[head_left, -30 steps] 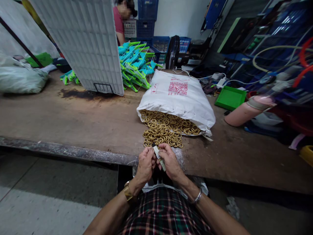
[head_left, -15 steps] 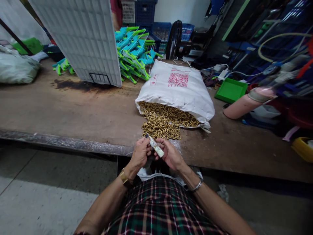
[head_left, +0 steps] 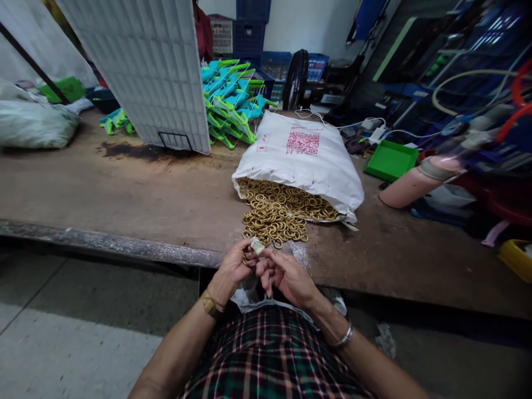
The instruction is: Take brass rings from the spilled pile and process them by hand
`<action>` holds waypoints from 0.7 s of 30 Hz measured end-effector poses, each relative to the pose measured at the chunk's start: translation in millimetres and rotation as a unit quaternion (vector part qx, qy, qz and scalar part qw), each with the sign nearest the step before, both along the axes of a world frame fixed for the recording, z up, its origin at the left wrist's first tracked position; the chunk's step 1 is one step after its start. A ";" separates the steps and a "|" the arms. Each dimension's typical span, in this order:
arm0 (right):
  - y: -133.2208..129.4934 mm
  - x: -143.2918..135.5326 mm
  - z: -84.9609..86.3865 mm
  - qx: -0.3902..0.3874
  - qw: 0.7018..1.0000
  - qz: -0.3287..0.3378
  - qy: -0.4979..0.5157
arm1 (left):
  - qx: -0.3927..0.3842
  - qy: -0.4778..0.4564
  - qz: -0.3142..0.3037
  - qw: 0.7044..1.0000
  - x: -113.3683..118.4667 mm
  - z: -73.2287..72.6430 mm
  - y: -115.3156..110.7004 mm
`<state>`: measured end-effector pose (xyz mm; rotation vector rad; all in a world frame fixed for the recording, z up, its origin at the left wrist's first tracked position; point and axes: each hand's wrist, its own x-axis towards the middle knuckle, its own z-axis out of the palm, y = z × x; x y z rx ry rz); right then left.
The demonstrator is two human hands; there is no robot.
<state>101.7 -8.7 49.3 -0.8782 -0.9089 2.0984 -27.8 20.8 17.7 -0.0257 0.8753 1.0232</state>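
Over the table's front edge, my left hand (head_left: 235, 265) is closed, with a brass-coloured ring (head_left: 246, 259) among its fingers. At its fingertips sticks up a small whitish block-like piece (head_left: 257, 246) with a pale greenish face; its exact kind is not clear. My right hand (head_left: 287, 276) has its thumb and forefinger against this piece, the other fingers curled below. Just beyond both hands lies a heap of brass-coloured rings (head_left: 274, 220). They spill from the mouth of a white woven sack (head_left: 266, 160) with red print, lying on its side.
The brown table (head_left: 166, 194) runs across the view. A tall white ribbed panel (head_left: 145, 77) stands behind, beside stacked turquoise-and-green plastic pieces (head_left: 233, 102). To the right are a green tray (head_left: 390, 160) and a pink bottle (head_left: 409, 185). A person in a red top (head_left: 203, 36) is partly visible behind.
The whitish piece, held lengthwise between both hands before, now points its pale end up at the left fingertips. A ring now shows in my left hand. The view has tilted slightly upward.
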 end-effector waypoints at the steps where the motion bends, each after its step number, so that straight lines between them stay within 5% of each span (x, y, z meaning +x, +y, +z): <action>1: 0.0 -1.3 2.4 0.004 1.000 0.005 0.006 | -0.005 -0.003 -0.006 1.000 0.0 1.4 0.3; 8: 0.0 -7.6 5.2 0.016 1.000 0.003 0.016 | -0.015 -0.036 -0.012 0.999 2.6 11.5 -4.0; 15: -4.0 -9.5 3.4 0.013 1.000 -0.008 0.025 | 0.033 0.017 0.009 0.999 3.5 5.2 -7.9; 21: -13.6 -4.0 -6.3 0.015 0.999 -0.032 -0.029 | 0.209 0.167 0.073 0.961 0.4 14.1 -24.8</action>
